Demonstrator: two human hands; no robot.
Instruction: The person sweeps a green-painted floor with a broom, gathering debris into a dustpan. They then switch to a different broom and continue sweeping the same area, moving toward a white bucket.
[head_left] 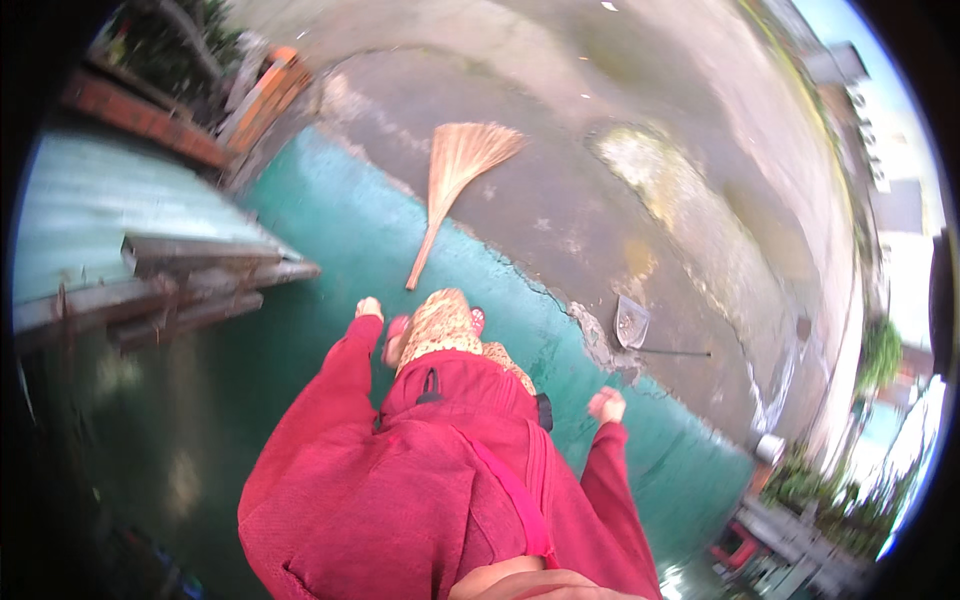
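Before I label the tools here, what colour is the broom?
The broom is light tan, like straw; the head view shows it.

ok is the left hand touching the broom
Apart. The head view shows a strip of green floor plainly between the left hand and the nearest end of the broom.

Outdoor site, daylight. Smooth green floor [320, 190], glossy in places, ends at a cracked, crumbling edge [592, 338]; beyond it, grey-brown ground [560, 110], stained, with a pale rough patch [640, 165]. Left: pale blue sheet [120, 190], bordered by weathered planks [210, 255]; orange bricks [268, 95] and dark foliage [170, 45] past it. Right rim, bent by the lens: green shrub [880, 355], blurred buildings [900, 210], bright sky [848, 18].
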